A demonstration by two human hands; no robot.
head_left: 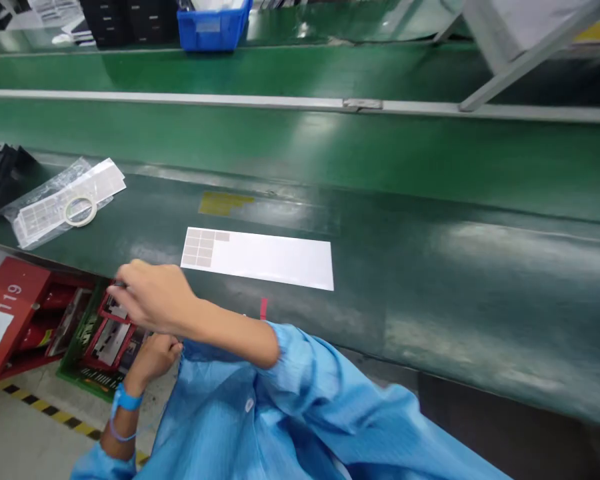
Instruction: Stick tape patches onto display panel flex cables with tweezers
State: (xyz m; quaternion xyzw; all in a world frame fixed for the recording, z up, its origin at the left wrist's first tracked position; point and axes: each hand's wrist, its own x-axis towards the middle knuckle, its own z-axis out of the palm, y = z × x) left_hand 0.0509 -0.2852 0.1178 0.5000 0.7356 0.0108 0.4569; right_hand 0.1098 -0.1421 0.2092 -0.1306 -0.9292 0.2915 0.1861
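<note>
My right hand (155, 297) reaches across my body to the left, over the table's front edge. Its fingers are curled closed, with a small dark bit showing at the fingertips that I cannot identify. Just below it is my left hand (153, 361), wearing a blue wrist strap (129, 399). The left fingers are bent closed, and what they hold, if anything, is hidden. Beneath and beyond both hands, a green crate (87, 385) holds red-framed pieces (109, 343). On the table, right of my hands, lies a white label sheet (273, 260) with several greyish-beige labels at its left end.
A masking tape roll (81, 211) rests on bagged label sheets (55, 207) at the left. Yellow tape (223, 203) and a red mark (263, 309) are on the table. A red fire-extinguisher box (15, 293) stands lower left. A blue bin (213, 28) sits at the back.
</note>
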